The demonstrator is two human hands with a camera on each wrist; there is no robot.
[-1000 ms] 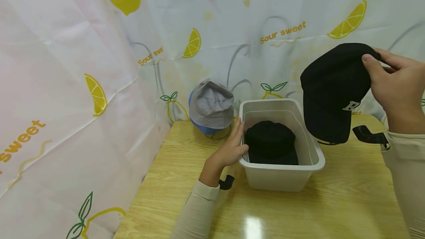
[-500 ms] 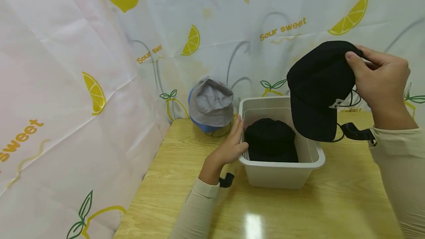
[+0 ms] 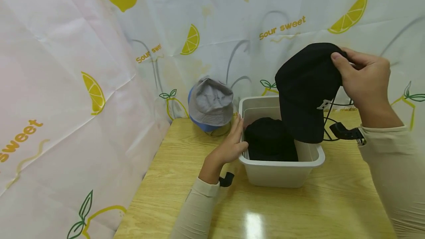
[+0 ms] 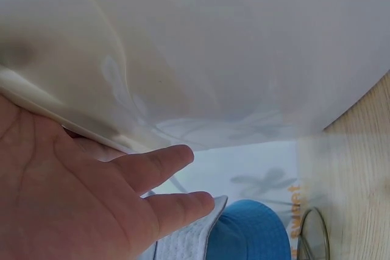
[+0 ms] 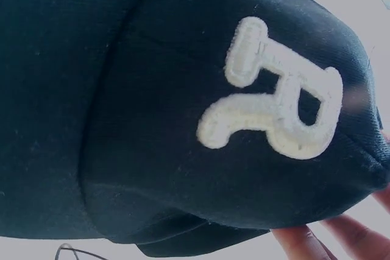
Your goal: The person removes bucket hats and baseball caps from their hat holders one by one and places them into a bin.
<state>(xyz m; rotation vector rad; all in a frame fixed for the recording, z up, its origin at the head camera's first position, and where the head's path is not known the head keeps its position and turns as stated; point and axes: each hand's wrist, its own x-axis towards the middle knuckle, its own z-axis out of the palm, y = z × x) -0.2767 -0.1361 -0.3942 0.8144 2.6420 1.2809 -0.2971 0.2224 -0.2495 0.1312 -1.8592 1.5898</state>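
Since 1 s ago, right hand [image 3: 363, 80] has carried the black cap [image 3: 307, 91] leftward; cap now hangs brim-down over the right rear of the white bin [image 3: 282, 172]. Fingers and thumb pinch the cap's crown. White embroidered letter R [image 5: 277, 111] on cap front. Left hand [image 3: 229, 146] unchanged: fingers straight, palm flat against bin's left wall. 1 black hat [image 3: 270, 139] lies inside bin. Grey bucket hat [image 3: 210, 102] stands behind left hand, over a blue hat [image 4: 253, 229]. Wooden table [image 3: 186, 180] underneath.
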